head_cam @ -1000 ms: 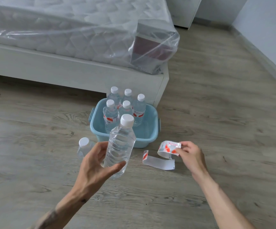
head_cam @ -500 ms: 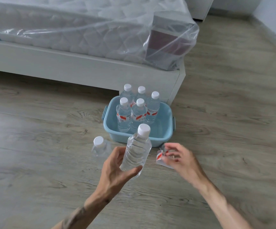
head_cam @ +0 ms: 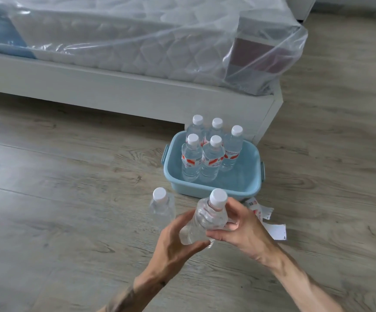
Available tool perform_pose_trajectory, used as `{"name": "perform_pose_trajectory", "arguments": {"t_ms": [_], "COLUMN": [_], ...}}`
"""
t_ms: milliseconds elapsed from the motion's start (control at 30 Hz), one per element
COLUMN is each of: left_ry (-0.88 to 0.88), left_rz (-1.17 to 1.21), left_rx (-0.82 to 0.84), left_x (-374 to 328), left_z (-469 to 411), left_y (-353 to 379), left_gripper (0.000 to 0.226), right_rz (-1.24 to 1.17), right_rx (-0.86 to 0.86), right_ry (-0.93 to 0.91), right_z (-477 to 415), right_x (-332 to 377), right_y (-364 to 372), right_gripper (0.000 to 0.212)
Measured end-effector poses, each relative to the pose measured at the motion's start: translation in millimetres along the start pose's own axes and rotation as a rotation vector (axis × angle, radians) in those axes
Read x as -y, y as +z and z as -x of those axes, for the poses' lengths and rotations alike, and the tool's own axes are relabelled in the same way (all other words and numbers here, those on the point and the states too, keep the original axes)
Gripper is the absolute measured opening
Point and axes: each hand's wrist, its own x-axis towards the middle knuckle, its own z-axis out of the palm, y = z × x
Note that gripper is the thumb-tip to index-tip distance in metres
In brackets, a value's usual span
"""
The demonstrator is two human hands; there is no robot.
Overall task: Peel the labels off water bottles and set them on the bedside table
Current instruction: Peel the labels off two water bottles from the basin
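Observation:
A clear, label-free water bottle (head_cam: 205, 219) with a white cap is tilted above the floor, held by both hands. My left hand (head_cam: 175, 248) grips its lower body. My right hand (head_cam: 241, 228) wraps its upper part near the shoulder. A second bare bottle (head_cam: 161, 206) stands upright on the floor just to the left. Several labelled bottles (head_cam: 211, 154) with red and white labels stand in a light blue tub (head_cam: 245, 190). Peeled labels (head_cam: 265, 219) lie on the floor to the right of my right hand.
A white bed frame (head_cam: 119, 95) runs across the back, with a mattress in clear plastic wrap (head_cam: 151, 39) on top. The tub stands against the bed's corner. Grey wood-look floor (head_cam: 58, 199) spreads left and right. A white cabinet edge (head_cam: 299, 7) shows at the top right.
My right hand has let the peeled label drop to the floor and has moved left onto the bare bottle. The view has shifted left.

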Motion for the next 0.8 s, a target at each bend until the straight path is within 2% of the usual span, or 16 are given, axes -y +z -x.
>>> {"name": "perform_pose_trajectory", "arguments": {"t_ms": [67, 167, 233, 300, 367, 433, 533, 600, 800], "left_ry": [-0.047, -0.105, -0.132, -0.133, -0.118, -0.069, -0.043, -0.051, -0.066], "left_rz": [-0.024, -0.065, -0.079, -0.090, -0.120, -0.166, -0.180, -0.180, -0.112], "left_rx": [-0.066, -0.192, -0.276, -0.306, -0.217, -0.067, 0.057, 0.075, -0.049], "left_x": [10, 33, 50, 59, 62, 61, 58, 58, 37], "left_z": [15, 34, 33, 20, 0, -20, -39, -44, -39], "left_y": [-7, -28, -46, -64, -77, -85, -91, -91, -79], "left_gripper": [0.056, 0.028, 0.028, 0.042, 0.073, 0.086, 0.077, 0.071, 0.059], "right_rz": [0.023, 0.049, 0.062, 0.069, 0.078, 0.082, 0.086, 0.091, 0.107], "right_rx": [-0.061, -0.137, -0.165, -0.179, -0.184, -0.182, -0.183, -0.181, -0.223], "right_ry": [0.024, 0.031, 0.022, 0.018, 0.011, 0.020, 0.041, 0.055, 0.048], "right_z": [-2, -8, -13, -17, -20, -21, -22, -23, -26], "right_x": [-7, -15, -20, -24, -29, -34, -39, -41, -18], "right_y": [9, 14, 13, 11, 10, 10, 12, 14, 11], "right_gripper": [0.066, 0.063, 0.067, 0.071, 0.071, 0.070, 0.070, 0.070, 0.068]}}
